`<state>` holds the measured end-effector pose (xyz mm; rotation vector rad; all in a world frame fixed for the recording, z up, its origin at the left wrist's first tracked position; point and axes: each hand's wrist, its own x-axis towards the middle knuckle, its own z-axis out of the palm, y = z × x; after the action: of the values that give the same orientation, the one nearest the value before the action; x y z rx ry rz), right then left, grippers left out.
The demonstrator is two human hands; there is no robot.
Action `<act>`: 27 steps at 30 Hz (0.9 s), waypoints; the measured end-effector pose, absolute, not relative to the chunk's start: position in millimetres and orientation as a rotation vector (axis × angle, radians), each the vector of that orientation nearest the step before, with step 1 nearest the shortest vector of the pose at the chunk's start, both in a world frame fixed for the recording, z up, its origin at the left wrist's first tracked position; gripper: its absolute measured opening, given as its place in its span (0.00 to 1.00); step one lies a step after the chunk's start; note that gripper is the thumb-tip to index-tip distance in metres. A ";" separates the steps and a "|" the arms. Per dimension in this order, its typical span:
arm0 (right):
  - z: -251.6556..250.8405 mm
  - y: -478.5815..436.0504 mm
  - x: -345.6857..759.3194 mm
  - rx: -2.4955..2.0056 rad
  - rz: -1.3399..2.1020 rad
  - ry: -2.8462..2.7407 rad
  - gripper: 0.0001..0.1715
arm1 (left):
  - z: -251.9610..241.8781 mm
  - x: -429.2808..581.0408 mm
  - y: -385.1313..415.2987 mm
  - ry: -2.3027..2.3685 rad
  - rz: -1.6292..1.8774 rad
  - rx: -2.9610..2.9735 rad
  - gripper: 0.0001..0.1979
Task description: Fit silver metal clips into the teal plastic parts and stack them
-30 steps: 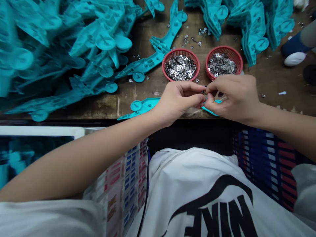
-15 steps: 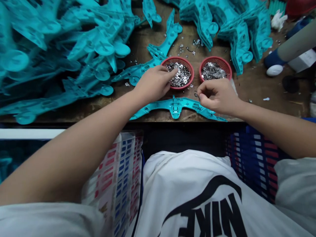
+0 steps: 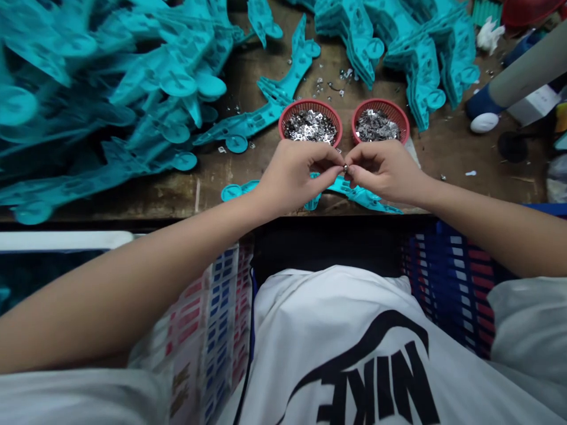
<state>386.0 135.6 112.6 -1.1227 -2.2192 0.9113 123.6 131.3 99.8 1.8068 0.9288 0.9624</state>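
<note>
My left hand point(image 3: 295, 174) and my right hand point(image 3: 384, 170) meet fingertip to fingertip above the table's front edge, both pinched on a small metal piece point(image 3: 345, 169) between them. Under the hands lies a teal plastic part point(image 3: 354, 193), long and winged, partly hidden by them. Just beyond stand two red baskets of small shiny metal pieces, the left basket point(image 3: 310, 108) and the right basket point(image 3: 380, 106).
A big heap of teal plastic parts point(image 3: 110, 88) fills the left of the wooden table point(image 3: 447, 153); more stacks point(image 3: 411, 47) stand at the back right. Loose metal bits lie scattered. A white-and-blue object point(image 3: 484, 121) sits far right. Crates flank my lap.
My left hand has come back from the left basket to meet my right hand over the teal part. The right hand has lifted slightly from the part.
</note>
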 end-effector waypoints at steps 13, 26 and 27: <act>124.4 127.5 389.2 -1.152 0.610 -2.414 0.11 | 86.1 126.3 122.4 0.944 0.981 1.895 0.06; 96.0 174.0 401.9 -0.865 0.102 -3.271 0.14 | 70.9 116.4 124.8 0.776 -0.001 2.809 0.19; 99.5 173.0 399.0 -0.844 0.068 -3.344 0.17 | 71.9 116.9 124.1 0.758 -0.029 2.824 0.20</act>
<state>399.0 173.0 99.5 -0.8438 -3.3443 0.0681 116.9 124.1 71.9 2.8243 0.7585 -0.0288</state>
